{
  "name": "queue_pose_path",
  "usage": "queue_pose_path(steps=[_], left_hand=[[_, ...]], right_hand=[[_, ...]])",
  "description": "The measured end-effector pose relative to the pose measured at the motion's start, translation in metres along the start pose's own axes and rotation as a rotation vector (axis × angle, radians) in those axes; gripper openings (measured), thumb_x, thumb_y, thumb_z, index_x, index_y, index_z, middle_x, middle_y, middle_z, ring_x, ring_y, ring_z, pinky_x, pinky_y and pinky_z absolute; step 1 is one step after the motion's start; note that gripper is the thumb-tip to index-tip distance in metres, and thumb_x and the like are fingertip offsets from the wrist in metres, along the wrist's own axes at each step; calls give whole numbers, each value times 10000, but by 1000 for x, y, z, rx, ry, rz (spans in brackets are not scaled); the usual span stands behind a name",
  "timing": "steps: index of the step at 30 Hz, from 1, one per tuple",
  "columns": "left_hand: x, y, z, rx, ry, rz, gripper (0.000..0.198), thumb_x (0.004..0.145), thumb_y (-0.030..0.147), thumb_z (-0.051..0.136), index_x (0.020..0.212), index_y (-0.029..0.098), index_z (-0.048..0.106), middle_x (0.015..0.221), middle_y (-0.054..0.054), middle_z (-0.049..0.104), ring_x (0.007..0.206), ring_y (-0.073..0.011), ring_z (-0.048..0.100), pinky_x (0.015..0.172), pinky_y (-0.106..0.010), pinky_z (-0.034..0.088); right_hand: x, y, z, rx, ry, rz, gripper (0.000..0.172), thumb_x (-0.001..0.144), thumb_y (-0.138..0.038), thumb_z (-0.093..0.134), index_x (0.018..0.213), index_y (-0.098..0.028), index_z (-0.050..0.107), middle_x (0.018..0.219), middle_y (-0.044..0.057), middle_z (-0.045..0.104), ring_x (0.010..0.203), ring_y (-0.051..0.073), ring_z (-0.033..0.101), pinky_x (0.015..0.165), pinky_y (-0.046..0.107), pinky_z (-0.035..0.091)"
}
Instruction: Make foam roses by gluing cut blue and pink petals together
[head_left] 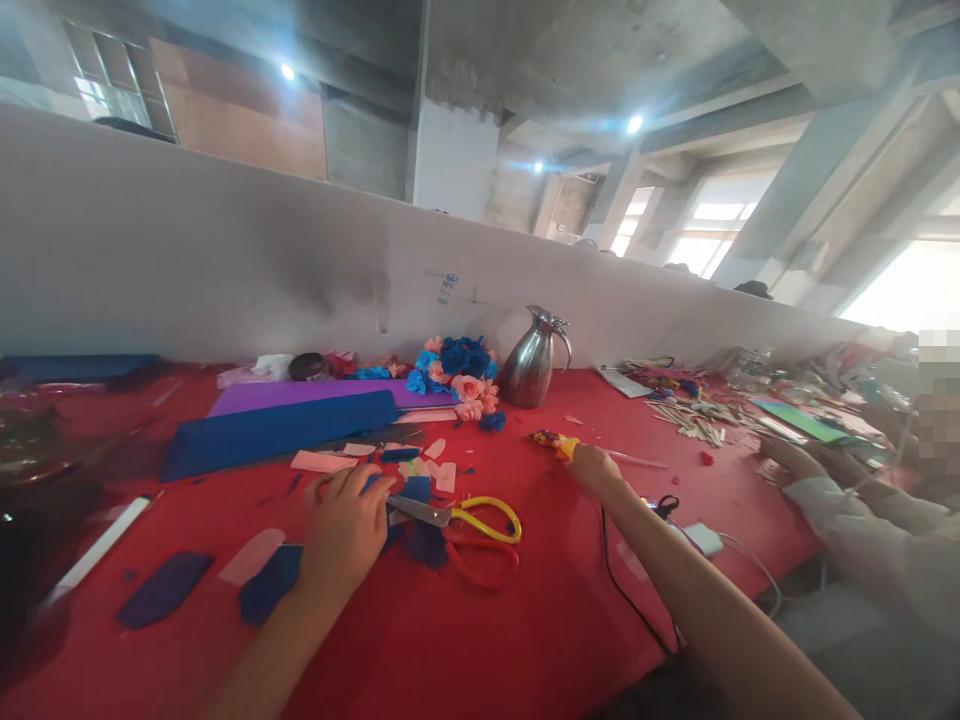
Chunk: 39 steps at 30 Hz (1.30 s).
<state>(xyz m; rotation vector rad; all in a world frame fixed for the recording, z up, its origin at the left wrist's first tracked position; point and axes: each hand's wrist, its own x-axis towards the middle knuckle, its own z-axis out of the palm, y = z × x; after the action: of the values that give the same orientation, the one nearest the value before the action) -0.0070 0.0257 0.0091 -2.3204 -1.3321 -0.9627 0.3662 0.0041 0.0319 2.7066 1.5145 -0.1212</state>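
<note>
My left hand (346, 530) lies on the red table cover (525, 620), fingers curled over blue paper scraps (417, 489) beside the yellow-handled scissors (472, 516). What it grips, if anything, is hidden under the fingers. My right hand (592, 466) reaches forward and is closed round a yellow tool (555, 441) with a coloured tip, likely a glue gun; a black cord (622, 590) runs back from it. Red-handled scissors (480, 560) lie just below the yellow pair.
A steel jug (531, 362) and a bunch of blue and pink paper flowers (457, 375) stand by the white partition. Blue (277, 430) and purple (315, 393) sheets lie at left. Another person's sleeved arms (847, 495) rest at right among sticks and papers.
</note>
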Motion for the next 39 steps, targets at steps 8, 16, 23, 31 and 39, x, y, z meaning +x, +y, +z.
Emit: queue_pose_path(steps=[8,16,23,31,39], left_hand=[[0,1,0,20,-49,-32,258,820,145,491,906,233,718,1006,-87,697,963,-267,590,870,-467,351],[2,2,0,-35,-158,-257,347,808,140,506,1115,216,649,1118,-99,666,1069,-297,569,905,-477,389],[9,-23,2,-378,148,-489,402,786,200,519,1183,179,576,1165,-123,625,1072,-261,570,941,-409,445],[-6,-46,-61,-575,-75,-789,324,727,417,584,933,193,694,968,-60,710,883,-217,636,768,-325,513],[-49,-6,-59,-203,-317,-469,160,761,219,595,859,236,720,921,-44,728,1001,-243,621,992,-418,415]], right_hand=[[-18,-16,-7,72,62,41,353,903,-254,410,1189,-125,572,1167,216,624,1054,326,630,798,401,470],[-83,-75,-2,319,-260,-699,318,715,-405,672,1003,-272,644,889,-17,693,794,160,635,612,213,385],[-104,-94,3,170,-211,-713,221,630,-258,621,848,-224,619,778,20,682,686,182,606,509,246,248],[-95,-89,19,385,-172,-613,292,646,-209,601,935,-235,639,795,17,685,711,174,603,554,237,273],[-85,-72,17,422,-129,-693,265,599,-160,561,852,-219,615,730,-7,636,642,141,538,558,223,273]])
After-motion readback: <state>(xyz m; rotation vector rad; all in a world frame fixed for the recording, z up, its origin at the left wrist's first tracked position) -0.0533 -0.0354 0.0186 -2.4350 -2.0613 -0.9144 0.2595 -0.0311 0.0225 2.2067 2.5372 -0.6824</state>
